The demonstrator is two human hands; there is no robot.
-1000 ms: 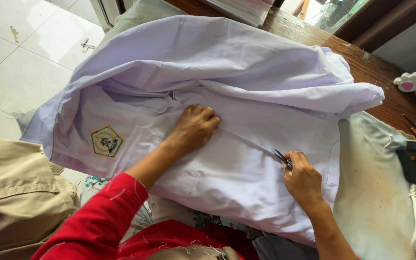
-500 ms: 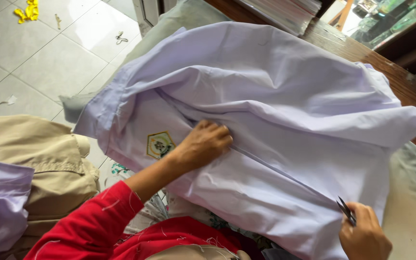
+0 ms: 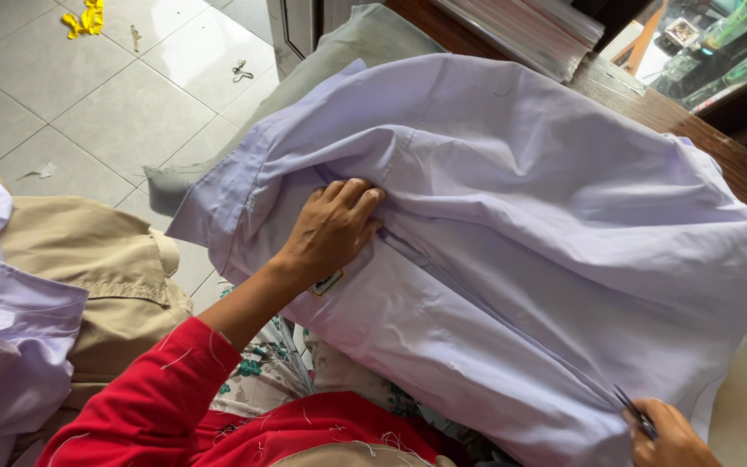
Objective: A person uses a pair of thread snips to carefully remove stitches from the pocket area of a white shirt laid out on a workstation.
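Head view: pale lilac shirt draped across wooden worktop. Left hand, fingers flat and released, pressing shirt's fold. Right hand clenched on small snips near hem. Tiled floor beyond.

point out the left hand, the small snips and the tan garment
left hand (image 3: 332,229), head view, on the back of the hand pressing the pale lilac shirt
small snips (image 3: 634,409), head view, on the dark blades above the right hand
tan garment (image 3: 88,259), head view, on its upper flat panel
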